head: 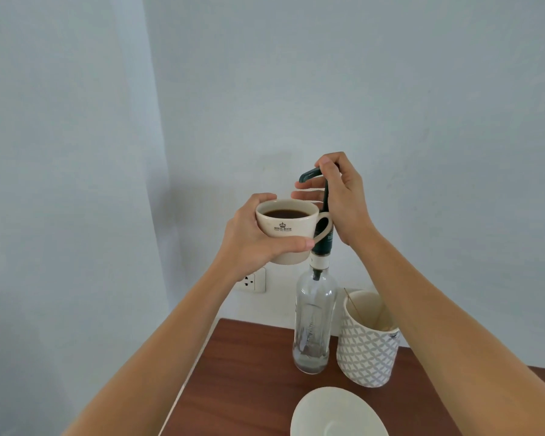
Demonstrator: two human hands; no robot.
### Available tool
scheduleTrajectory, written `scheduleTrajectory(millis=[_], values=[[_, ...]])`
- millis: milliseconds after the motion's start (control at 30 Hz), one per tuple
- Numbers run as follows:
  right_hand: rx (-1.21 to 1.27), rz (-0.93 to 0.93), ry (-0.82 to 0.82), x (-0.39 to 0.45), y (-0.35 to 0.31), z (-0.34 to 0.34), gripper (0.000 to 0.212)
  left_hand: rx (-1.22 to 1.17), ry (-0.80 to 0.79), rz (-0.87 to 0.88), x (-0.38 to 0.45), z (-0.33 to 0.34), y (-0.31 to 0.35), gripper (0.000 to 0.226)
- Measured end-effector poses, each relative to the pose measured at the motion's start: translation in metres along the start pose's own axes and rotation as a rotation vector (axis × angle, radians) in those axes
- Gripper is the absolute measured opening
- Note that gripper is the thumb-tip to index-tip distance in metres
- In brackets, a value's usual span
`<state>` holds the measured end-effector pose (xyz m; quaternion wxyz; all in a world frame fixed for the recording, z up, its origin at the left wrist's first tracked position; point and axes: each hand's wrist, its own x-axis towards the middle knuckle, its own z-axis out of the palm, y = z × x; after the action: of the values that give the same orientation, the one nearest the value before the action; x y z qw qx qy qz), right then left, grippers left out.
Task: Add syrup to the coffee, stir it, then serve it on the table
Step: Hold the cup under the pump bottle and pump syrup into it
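Note:
My left hand [252, 236] grips a cream cup of black coffee [288, 229] and holds it in the air, its rim just under the dark green spout of the syrup pump [310, 175]. On top of that pump rests my right hand [340, 196], thumb and fingers curled around the pump head. The pump sits in a tall clear glass syrup bottle [313, 322] that stands on the brown wooden table [243, 379]. A white saucer [337, 413] lies empty at the near edge of the table.
A white cup with a grey lattice pattern [367, 347] holds thin wooden stir sticks, just right of the bottle. A wall socket [254, 281] is behind the cup. The table's left edge runs close to the bottle; pale walls stand behind.

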<state>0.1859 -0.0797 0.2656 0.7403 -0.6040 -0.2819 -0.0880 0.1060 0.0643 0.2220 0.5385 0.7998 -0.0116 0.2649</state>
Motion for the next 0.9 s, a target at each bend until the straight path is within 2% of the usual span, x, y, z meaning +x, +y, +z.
scheduleTrajectory(millis=[300,900], values=[[0.062,-0.063,-0.026,0.0028,0.0068,0.0012,0.016,0.026,0.012,-0.001,0.0015,-0.0033,-0.0009,0.101],[0.018,-0.084,0.018,0.0008,0.0097,0.0021,0.019,0.018,0.004,0.001,0.0027,-0.0036,-0.0045,0.103]])
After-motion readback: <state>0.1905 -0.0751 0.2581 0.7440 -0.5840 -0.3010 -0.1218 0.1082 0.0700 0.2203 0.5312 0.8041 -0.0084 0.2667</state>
